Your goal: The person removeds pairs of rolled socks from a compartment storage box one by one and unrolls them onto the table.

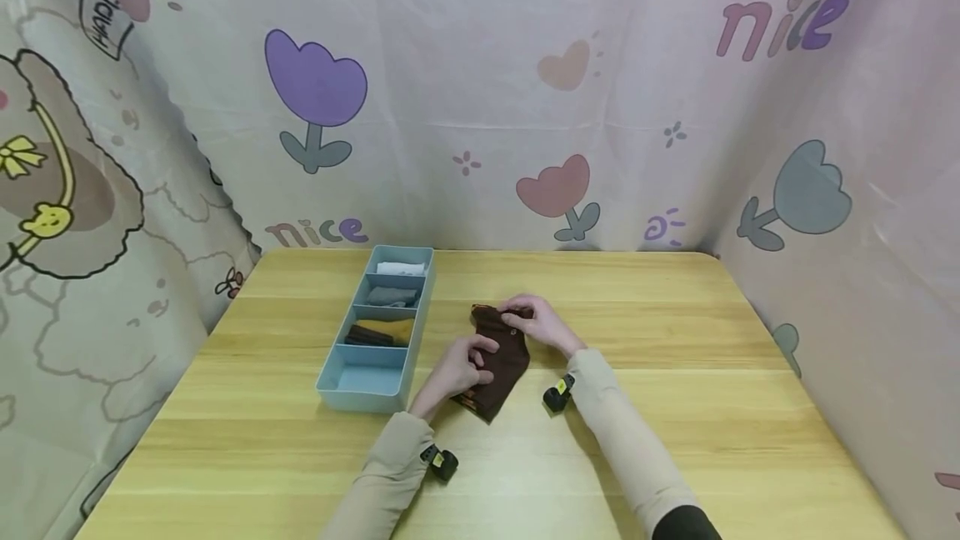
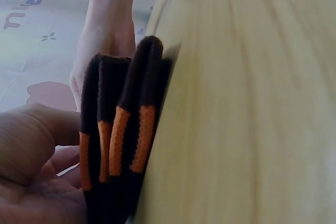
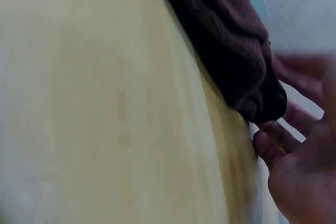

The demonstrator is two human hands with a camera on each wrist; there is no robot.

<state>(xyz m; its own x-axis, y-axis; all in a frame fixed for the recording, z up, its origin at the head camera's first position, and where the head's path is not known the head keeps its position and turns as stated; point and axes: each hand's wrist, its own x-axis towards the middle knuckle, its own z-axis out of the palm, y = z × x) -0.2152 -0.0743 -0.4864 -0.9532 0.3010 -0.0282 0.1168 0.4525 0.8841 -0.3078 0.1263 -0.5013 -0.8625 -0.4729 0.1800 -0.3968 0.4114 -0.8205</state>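
A dark brown sock pair [image 1: 504,369], laid in several layers, lies on the wooden table between both hands. Orange bands [image 2: 119,142] cross the layers at the cuff end, seen edge-on in the left wrist view. Over its left side is my left hand [image 1: 456,369], thumb and bent fingers resting at the upper layer with a gap between them. At the far end, my right hand [image 1: 547,323] touches the fabric with spread fingers. The right wrist view has the rounded brown end [image 3: 262,95] beside these fingers, with the thumb a little apart from it.
Left of the sock stands a light blue organizer box [image 1: 417,348] with several compartments in a row. From the far end, they hold folded white cloth [image 1: 401,268], grey cloth [image 1: 392,297], then mustard cloth [image 1: 393,329] with dark brown. A printed curtain [image 1: 450,90] surrounds the table [image 1: 637,298].
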